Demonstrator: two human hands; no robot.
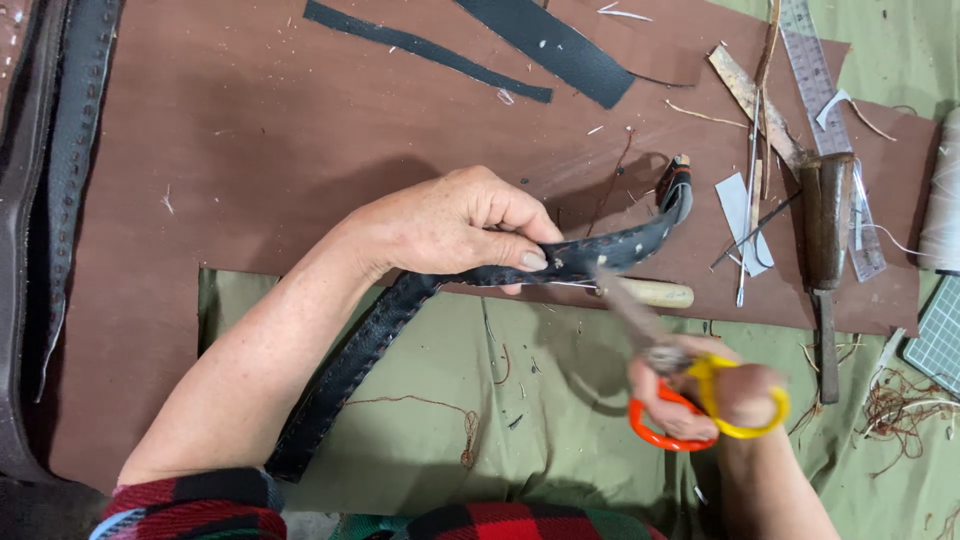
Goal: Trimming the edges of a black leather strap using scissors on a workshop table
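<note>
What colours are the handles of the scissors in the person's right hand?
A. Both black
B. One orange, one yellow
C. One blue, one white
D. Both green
B: the scissors in the right hand show one orange loop and one yellow loop, their blades pointing up at the dark stitched strap pinched by the left hand.

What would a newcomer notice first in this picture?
At the centre, the left hand pinches a long dark stitched strap above a brown leather sheet. Lower right, the right hand works scissors with orange and yellow handles, blades blurred near the strap. Tools and a ruler lie at the upper right.
</note>
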